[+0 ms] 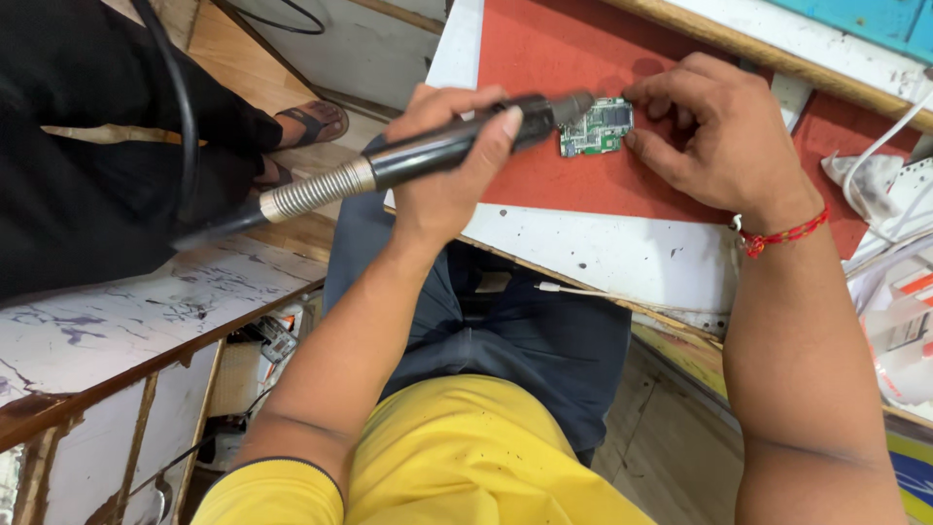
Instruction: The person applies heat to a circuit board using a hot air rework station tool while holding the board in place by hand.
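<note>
1. A white worktop (603, 255), speckled with dark marks and edged in wood, is seen across the upper right, and most of it is covered by a red mat (544, 58).
2. A wooden strip (739, 44) is laid along the worktop's far edge, with a white and turquoise surface (875, 19) beyond it.
3. A second white bench (126, 321), stained with grey and purple smears, is set at the lower left, and its wooden frame is seen below.
4. A wood-toned floor (228, 49) is shown at the upper left.
5. The scene is evenly lit, and no hard shadows are cast.
</note>
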